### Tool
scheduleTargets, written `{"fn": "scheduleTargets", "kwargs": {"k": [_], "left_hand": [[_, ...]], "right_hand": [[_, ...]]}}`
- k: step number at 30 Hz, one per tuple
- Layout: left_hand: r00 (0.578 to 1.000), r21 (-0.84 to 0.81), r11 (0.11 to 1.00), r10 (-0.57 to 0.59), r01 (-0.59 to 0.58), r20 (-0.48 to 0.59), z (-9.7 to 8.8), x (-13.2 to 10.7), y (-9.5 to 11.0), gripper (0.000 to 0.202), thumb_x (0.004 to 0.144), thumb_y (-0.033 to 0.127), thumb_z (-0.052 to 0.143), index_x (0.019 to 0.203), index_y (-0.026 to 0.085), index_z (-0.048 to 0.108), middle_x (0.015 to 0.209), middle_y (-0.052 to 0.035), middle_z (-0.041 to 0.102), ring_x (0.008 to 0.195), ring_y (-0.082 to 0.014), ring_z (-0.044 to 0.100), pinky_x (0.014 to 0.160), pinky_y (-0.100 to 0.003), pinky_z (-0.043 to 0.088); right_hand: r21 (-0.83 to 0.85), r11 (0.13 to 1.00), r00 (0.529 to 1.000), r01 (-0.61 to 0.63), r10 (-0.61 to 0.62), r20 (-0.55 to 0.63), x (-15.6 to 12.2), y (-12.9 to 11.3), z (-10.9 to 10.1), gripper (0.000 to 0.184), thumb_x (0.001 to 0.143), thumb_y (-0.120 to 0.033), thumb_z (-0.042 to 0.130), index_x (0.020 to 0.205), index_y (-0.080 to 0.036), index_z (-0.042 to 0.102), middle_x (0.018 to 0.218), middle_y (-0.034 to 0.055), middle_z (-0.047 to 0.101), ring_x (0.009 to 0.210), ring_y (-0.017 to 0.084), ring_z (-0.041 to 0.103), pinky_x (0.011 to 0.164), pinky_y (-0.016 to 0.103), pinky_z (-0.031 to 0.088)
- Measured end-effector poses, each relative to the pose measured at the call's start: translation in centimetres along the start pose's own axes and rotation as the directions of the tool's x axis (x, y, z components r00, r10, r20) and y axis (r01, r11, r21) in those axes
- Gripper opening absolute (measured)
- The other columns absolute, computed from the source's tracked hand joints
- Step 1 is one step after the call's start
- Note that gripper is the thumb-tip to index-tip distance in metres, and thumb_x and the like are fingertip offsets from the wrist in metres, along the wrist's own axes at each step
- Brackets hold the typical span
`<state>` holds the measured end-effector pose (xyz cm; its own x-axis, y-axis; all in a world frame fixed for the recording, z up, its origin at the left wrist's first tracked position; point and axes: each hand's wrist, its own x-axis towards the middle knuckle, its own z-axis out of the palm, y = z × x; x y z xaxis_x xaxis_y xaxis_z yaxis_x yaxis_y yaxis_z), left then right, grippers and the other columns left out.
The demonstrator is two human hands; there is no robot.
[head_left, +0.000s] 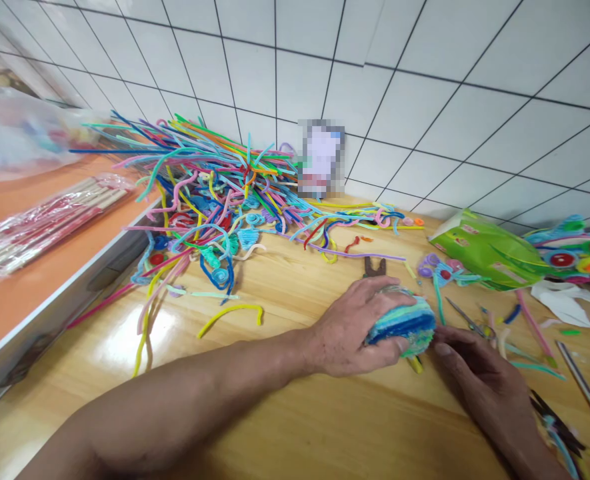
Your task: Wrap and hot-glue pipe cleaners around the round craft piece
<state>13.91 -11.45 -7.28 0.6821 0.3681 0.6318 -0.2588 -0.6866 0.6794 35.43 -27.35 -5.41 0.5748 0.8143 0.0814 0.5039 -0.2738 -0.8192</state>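
My left hand (357, 327) is wrapped around a rounded craft piece (405, 323) made of coiled pipe cleaners in blue, turquoise and pale green. The piece is held just above the wooden table (275, 413). At its right edge is my right hand (475, 373), its thumb and forefinger pinched together; what lies between the fingertips is hidden. A bit of yellow pipe cleaner (417, 365) shows under the piece. Right behind my left hand, the dark jaws of a pair of pliers (375, 267) stick out.
A heap of coloured pipe cleaners (235, 173) lies against the tiled wall. A blurred-out phone-like object (322, 157) leans there. To the right are a green packet (489, 250), scissors (467, 315), a white pen-like tool (585, 387) and scraps. Packaged sticks (55, 223) lie left.
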Motion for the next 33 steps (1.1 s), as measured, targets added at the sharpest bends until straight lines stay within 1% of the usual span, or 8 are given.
{"fn": "scheduleTargets", "kwargs": {"k": [4, 13, 15, 20, 24, 28, 30, 33], "left_hand": [[0.999, -0.011, 1.000, -0.022, 0.022, 0.026, -0.1, 0.0, 0.0, 0.055, 0.104, 0.036, 0.063, 0.153, 0.017, 0.050, 0.152, -0.0209, 0.063, 0.159, -0.0332, 0.046, 0.131, -0.054, 0.042], [1.000, -0.011, 1.000, -0.017, 0.017, 0.010, 0.0, 0.0, -0.1, 0.054, 0.104, 0.037, 0.063, 0.154, 0.020, 0.049, 0.153, -0.0184, 0.062, 0.158, -0.0327, 0.048, 0.129, -0.054, 0.045], [1.000, -0.019, 1.000, -0.024, 0.024, 0.009, 0.0, 0.0, 0.0, 0.055, 0.104, 0.037, 0.063, 0.153, 0.019, 0.049, 0.152, -0.0193, 0.062, 0.158, -0.0332, 0.048, 0.129, -0.055, 0.044], [0.996, -0.040, 0.997, -0.071, 0.073, 0.060, -0.1, 0.2, 0.1, 0.058, 0.102, 0.036, 0.062, 0.156, 0.021, 0.048, 0.155, -0.0188, 0.061, 0.160, -0.0348, 0.045, 0.130, -0.060, 0.042], [0.998, -0.020, 0.999, -0.047, 0.048, 0.033, -0.2, 0.2, 0.1, 0.054, 0.103, 0.037, 0.063, 0.153, 0.020, 0.050, 0.153, -0.0182, 0.063, 0.159, -0.0332, 0.047, 0.129, -0.056, 0.045], [0.999, -0.006, 1.000, -0.026, 0.026, 0.021, -0.2, 0.1, 0.1, 0.054, 0.104, 0.036, 0.063, 0.152, 0.017, 0.051, 0.152, -0.0200, 0.063, 0.158, -0.0328, 0.048, 0.129, -0.054, 0.045], [1.000, -0.002, 1.000, -0.019, 0.019, 0.019, -0.2, 0.0, 0.1, 0.054, 0.104, 0.036, 0.063, 0.152, 0.016, 0.051, 0.152, -0.0207, 0.062, 0.158, -0.0328, 0.048, 0.129, -0.054, 0.045], [0.999, 0.002, 0.999, -0.033, 0.033, 0.031, -0.2, 0.1, 0.1, 0.054, 0.103, 0.038, 0.062, 0.152, 0.017, 0.051, 0.153, -0.0203, 0.062, 0.159, -0.0329, 0.047, 0.130, -0.054, 0.044]], "right_hand": [[0.013, 1.000, 1.000, 0.010, -0.010, 0.009, 0.0, 0.3, 0.0, 0.028, 0.077, -0.049, 0.086, 0.090, -0.025, 0.084, 0.092, 0.0069, 0.088, 0.085, 0.024, 0.085, 0.080, 0.026, 0.070], [0.047, 0.999, 1.000, 0.004, -0.005, 0.019, -0.2, 2.1, 0.1, 0.035, 0.083, -0.058, 0.084, 0.096, -0.025, 0.084, 0.100, 0.0087, 0.088, 0.091, 0.026, 0.085, 0.085, 0.030, 0.070], [0.043, 0.999, 1.000, 0.013, -0.014, 0.022, -0.2, 2.1, 0.0, 0.036, 0.084, -0.059, 0.083, 0.096, -0.025, 0.084, 0.100, 0.0086, 0.088, 0.091, 0.025, 0.085, 0.086, 0.031, 0.070], [-0.005, 1.000, 0.999, 0.030, -0.030, 0.044, -0.1, 1.5, -0.2, 0.037, 0.083, -0.059, 0.083, 0.097, -0.026, 0.083, 0.102, 0.0081, 0.088, 0.092, 0.027, 0.085, 0.087, 0.036, 0.071], [-0.011, 0.999, 0.999, 0.034, -0.034, 0.037, -0.2, 2.4, -0.2, 0.037, 0.085, -0.061, 0.081, 0.099, -0.027, 0.083, 0.103, 0.0070, 0.088, 0.092, 0.027, 0.084, 0.087, 0.039, 0.072], [-0.022, 0.999, 0.999, 0.041, -0.041, 0.007, -0.3, 3.6, 0.0, 0.038, 0.086, -0.063, 0.080, 0.100, -0.027, 0.083, 0.103, 0.0064, 0.088, 0.092, 0.027, 0.084, 0.086, 0.040, 0.072], [-0.027, 0.999, 0.999, 0.041, -0.041, 0.009, -0.3, 3.5, 0.0, 0.038, 0.086, -0.062, 0.079, 0.099, -0.027, 0.083, 0.102, 0.0061, 0.088, 0.092, 0.028, 0.084, 0.086, 0.040, 0.072], [-0.043, 0.998, 0.999, 0.043, -0.042, 0.031, -0.2, 2.3, -0.2, 0.033, 0.085, -0.057, 0.079, 0.098, -0.027, 0.083, 0.100, 0.0052, 0.088, 0.091, 0.027, 0.084, 0.086, 0.040, 0.072]]}}
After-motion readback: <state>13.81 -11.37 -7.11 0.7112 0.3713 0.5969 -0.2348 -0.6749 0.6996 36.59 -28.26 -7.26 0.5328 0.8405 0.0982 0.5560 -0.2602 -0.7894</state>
